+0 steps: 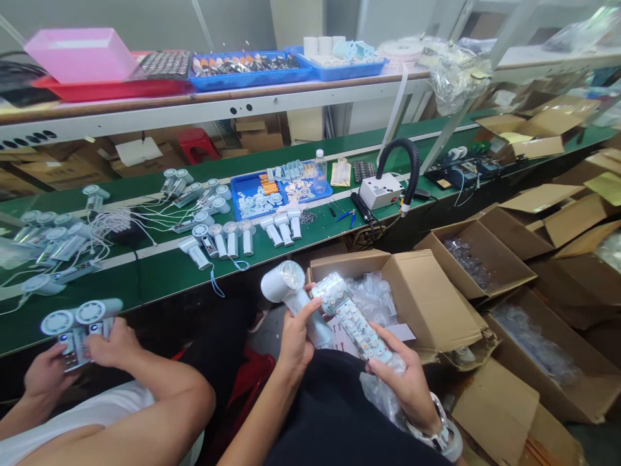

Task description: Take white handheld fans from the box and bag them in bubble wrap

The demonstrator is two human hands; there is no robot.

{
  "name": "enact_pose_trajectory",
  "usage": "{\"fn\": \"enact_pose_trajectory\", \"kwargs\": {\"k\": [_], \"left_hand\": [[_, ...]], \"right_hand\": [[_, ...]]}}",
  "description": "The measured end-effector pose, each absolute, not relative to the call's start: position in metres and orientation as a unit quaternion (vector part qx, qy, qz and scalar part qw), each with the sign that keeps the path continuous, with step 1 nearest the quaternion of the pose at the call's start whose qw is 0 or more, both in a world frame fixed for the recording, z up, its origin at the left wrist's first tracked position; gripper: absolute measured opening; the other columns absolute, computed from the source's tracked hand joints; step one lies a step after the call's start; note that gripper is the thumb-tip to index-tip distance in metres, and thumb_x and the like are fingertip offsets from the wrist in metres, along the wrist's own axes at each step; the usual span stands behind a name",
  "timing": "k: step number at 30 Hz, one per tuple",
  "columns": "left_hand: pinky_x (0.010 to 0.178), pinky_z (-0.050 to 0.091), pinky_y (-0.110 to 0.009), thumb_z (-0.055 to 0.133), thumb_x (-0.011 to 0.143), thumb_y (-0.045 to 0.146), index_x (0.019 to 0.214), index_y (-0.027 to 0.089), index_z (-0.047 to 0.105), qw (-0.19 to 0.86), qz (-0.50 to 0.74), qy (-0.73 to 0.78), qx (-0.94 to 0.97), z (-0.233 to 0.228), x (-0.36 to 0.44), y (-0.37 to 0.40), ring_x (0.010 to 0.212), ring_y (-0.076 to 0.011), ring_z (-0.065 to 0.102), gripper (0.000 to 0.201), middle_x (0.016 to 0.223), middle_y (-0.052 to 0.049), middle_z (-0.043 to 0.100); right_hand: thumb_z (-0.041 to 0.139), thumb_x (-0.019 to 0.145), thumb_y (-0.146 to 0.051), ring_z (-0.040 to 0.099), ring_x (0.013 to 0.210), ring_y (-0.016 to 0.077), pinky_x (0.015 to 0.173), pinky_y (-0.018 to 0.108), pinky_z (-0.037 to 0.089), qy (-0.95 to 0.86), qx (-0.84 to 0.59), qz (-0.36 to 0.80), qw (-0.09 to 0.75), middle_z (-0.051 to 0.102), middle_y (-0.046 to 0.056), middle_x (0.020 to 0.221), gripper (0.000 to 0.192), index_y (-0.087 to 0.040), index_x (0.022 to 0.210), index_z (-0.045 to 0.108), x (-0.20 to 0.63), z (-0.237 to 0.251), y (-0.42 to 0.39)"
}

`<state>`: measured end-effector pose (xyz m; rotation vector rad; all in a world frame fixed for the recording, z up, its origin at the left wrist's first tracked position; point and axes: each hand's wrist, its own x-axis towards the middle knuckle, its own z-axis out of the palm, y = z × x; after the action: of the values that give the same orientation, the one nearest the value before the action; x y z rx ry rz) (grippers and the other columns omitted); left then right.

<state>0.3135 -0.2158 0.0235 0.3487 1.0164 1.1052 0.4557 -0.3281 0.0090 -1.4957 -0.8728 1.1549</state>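
Observation:
My left hand [295, 340] grips the handle of a white handheld fan [290, 290], its round head tilted up to the left. My right hand [406, 382], with a watch on its wrist, holds a second fan wrapped in a clear printed plastic bag [353, 314]; the bagged head touches the first fan's handle. Both are over my lap, just in front of an open cardboard box [427, 304] with clear bags inside.
A co-worker's hands [77, 359] at lower left hold two fans. The green bench [160, 272] carries several white fans, cables, a blue parts tray [252, 191] and a white box with a black hose [383, 188]. More open boxes [485, 255] stand right.

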Motion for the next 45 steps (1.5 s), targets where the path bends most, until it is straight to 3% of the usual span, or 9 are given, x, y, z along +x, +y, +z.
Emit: {"fn": "enact_pose_trajectory", "kwargs": {"k": [4, 7, 9, 11, 15, 28, 33, 37, 45], "left_hand": [[0.062, 0.052, -0.023, 0.077, 0.056, 0.020, 0.103, 0.016, 0.060, 0.689, 0.519, 0.470, 0.189, 0.021, 0.316, -0.218, 0.074, -0.0143, 0.063, 0.051, 0.088, -0.002, 0.065], [0.065, 0.053, -0.026, 0.076, 0.058, 0.022, 0.108, 0.015, 0.057, 0.687, 0.509, 0.473, 0.213, 0.022, 0.314, -0.219, 0.074, -0.0167, 0.065, 0.054, 0.094, -0.007, 0.066], [0.066, 0.053, -0.028, 0.073, 0.062, 0.025, 0.114, 0.016, 0.053, 0.696, 0.497, 0.467, 0.224, 0.025, 0.310, -0.218, 0.068, -0.0171, 0.066, 0.056, 0.095, -0.010, 0.067], [0.067, 0.054, -0.029, 0.072, 0.063, 0.026, 0.116, 0.016, 0.051, 0.695, 0.500, 0.463, 0.228, 0.028, 0.306, -0.218, 0.064, -0.0163, 0.066, 0.057, 0.096, -0.012, 0.068], [0.067, 0.054, -0.028, 0.072, 0.062, 0.024, 0.113, 0.016, 0.051, 0.680, 0.506, 0.482, 0.222, 0.028, 0.299, -0.220, 0.064, -0.0160, 0.066, 0.056, 0.094, -0.011, 0.069], [0.061, 0.053, -0.026, 0.071, 0.059, 0.019, 0.100, 0.014, 0.055, 0.656, 0.489, 0.556, 0.144, -0.003, 0.280, -0.236, 0.061, -0.0154, 0.064, 0.044, 0.086, -0.011, 0.070], [0.063, 0.054, -0.027, 0.071, 0.059, 0.018, 0.101, 0.013, 0.054, 0.642, 0.502, 0.569, 0.108, -0.017, 0.265, -0.243, 0.062, -0.0160, 0.065, 0.045, 0.086, -0.011, 0.070], [0.061, 0.054, -0.026, 0.071, 0.059, 0.017, 0.102, 0.012, 0.053, 0.629, 0.515, 0.577, 0.079, -0.023, 0.248, -0.248, 0.062, -0.0163, 0.065, 0.047, 0.088, -0.012, 0.070], [0.060, 0.054, -0.026, 0.071, 0.061, 0.018, 0.103, 0.011, 0.053, 0.602, 0.539, 0.588, 0.024, -0.033, 0.206, -0.251, 0.062, -0.0165, 0.065, 0.046, 0.087, -0.013, 0.070]], "right_hand": [[0.073, 0.063, -0.027, 0.054, 0.107, 0.0255, 0.096, 0.041, 0.041, -0.421, -0.653, 0.429, 0.461, 0.057, 0.008, 0.120, 0.067, -0.020, 0.125, 0.048, 0.453, 0.007, -0.319], [0.068, 0.066, -0.030, 0.058, 0.070, 0.0150, 0.063, 0.026, 0.049, -0.336, -0.580, 0.530, 0.519, 0.064, 0.004, 0.087, 0.047, -0.019, 0.111, 0.057, 0.457, 0.001, -0.310], [0.062, 0.069, -0.036, 0.043, 0.043, 0.0065, 0.041, 0.019, 0.034, -0.208, -0.447, 0.679, 0.544, 0.053, -0.003, 0.061, 0.035, -0.017, 0.098, 0.061, 0.464, -0.005, -0.305], [0.055, 0.072, -0.042, 0.028, 0.034, 0.0028, 0.036, 0.018, 0.023, -0.101, -0.303, 0.787, 0.527, 0.042, -0.007, 0.052, 0.036, -0.015, 0.095, 0.062, 0.470, -0.011, -0.301], [0.049, 0.076, -0.046, 0.021, 0.031, 0.0032, 0.036, 0.019, 0.022, -0.038, -0.179, 0.842, 0.508, 0.039, -0.008, 0.049, 0.045, -0.011, 0.103, 0.061, 0.473, -0.016, -0.294], [0.047, 0.079, -0.049, 0.013, 0.026, 0.0009, 0.032, 0.018, 0.017, 0.014, -0.084, 0.880, 0.467, 0.037, -0.010, 0.045, 0.053, -0.006, 0.108, 0.059, 0.462, -0.031, -0.293], [0.022, 0.087, -0.053, 0.021, 0.027, 0.0017, 0.033, 0.018, 0.023, 0.049, -0.038, 0.897, 0.437, 0.045, -0.006, 0.049, 0.061, -0.008, 0.109, 0.056, 0.453, -0.034, -0.285], [0.005, 0.086, -0.055, 0.029, 0.029, 0.0037, 0.036, 0.020, 0.028, 0.042, 0.006, 0.915, 0.401, 0.050, -0.004, 0.056, 0.074, -0.004, 0.121, 0.044, 0.438, -0.036, -0.266], [0.026, 0.089, -0.051, 0.022, 0.022, 0.0014, 0.028, 0.018, 0.020, 0.023, 0.035, 0.948, 0.314, 0.045, -0.008, 0.053, 0.060, -0.003, 0.119, 0.044, 0.379, -0.025, -0.226]]}}
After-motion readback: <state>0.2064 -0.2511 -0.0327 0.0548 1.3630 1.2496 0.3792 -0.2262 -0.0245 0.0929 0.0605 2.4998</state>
